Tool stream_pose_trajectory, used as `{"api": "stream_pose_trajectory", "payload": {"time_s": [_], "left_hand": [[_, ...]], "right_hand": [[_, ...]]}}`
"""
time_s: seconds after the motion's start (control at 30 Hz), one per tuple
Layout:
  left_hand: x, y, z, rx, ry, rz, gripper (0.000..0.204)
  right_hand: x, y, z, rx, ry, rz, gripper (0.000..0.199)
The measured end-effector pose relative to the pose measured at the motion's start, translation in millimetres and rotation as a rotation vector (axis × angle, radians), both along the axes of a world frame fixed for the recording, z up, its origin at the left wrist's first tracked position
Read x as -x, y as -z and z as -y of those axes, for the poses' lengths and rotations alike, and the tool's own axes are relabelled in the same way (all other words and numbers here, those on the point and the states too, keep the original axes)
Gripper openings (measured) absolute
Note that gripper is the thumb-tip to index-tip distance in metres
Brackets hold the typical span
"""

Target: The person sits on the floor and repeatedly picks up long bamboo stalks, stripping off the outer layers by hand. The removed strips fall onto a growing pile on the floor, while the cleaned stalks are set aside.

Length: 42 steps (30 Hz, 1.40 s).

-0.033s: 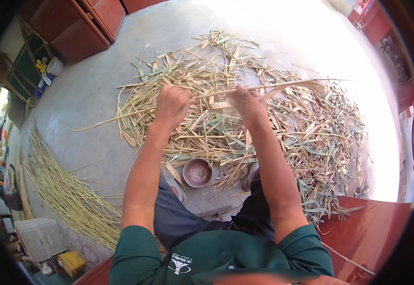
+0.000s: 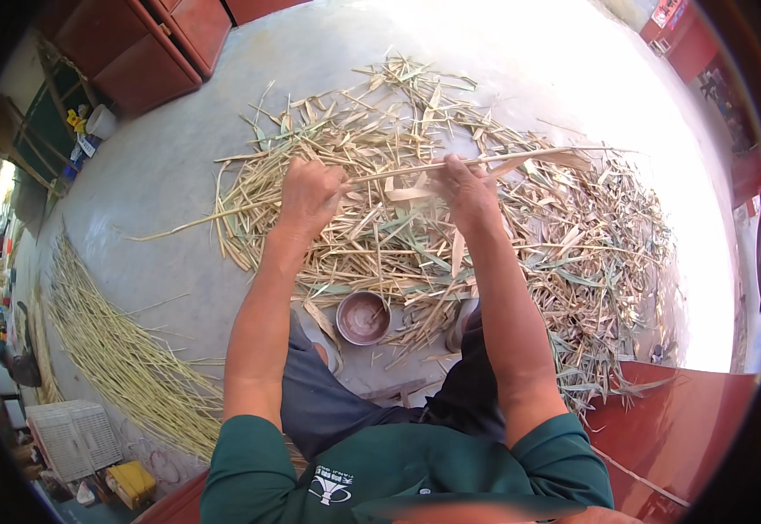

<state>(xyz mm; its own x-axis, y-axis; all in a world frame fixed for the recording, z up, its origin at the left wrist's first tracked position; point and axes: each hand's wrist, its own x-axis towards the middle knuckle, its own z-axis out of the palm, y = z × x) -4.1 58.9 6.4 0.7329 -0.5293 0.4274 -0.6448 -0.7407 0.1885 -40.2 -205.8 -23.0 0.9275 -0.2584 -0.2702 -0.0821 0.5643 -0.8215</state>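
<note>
A long, thin dry reed-like stalk (image 2: pixel 389 174) stretches across in front of me, above a heap of litter. My left hand (image 2: pixel 313 194) is closed in a fist around it, and the thin end sticks out far to the left. Farther along, my right hand (image 2: pixel 469 194) pinches the stalk between thumb and fingers. Beyond that hand a pale dry leaf sheath (image 2: pixel 520 161) hangs off the stalk toward its right end. Under both hands lies the wide heap of dry leaves and sheaths (image 2: pixel 380 236), straw-coloured with some green.
A small brown bowl (image 2: pixel 364 318) stands between my feet. At the left lies a long bundle of thin yellow-green stalks (image 2: pixel 127 349). Red cabinets (image 2: pixel 136 52) stand at the far left, a white plastic crate (image 2: pixel 75 441) at the near left, and a glossy red surface (image 2: pixel 686 419) at the near right.
My right hand has slid a little to the right along the stalk. My left hand has shifted slightly left, so the gap between them is wider.
</note>
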Motion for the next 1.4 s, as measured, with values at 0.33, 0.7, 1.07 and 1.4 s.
{"api": "stream_pose_trajectory", "payload": {"time_s": [0.33, 0.7, 1.07, 1.4], "left_hand": [[0, 15, -14, 0.198, -0.085, -0.778, 0.016], [-4, 32, 19, 0.793, 0.062, -1.085, 0.021], [-6, 43, 14, 0.924, -0.004, -1.215, 0.017], [-48, 53, -77, 1.654, -0.205, -0.98, 0.02]], "right_hand": [[14, -10, 13, 0.171, -0.097, 0.057, 0.035], [21, -24, -4, 0.337, -0.064, 0.157, 0.028], [22, -24, 4, 0.45, -0.202, 0.271, 0.021], [22, -15, 28, 0.417, -0.132, 0.318, 0.02]]}}
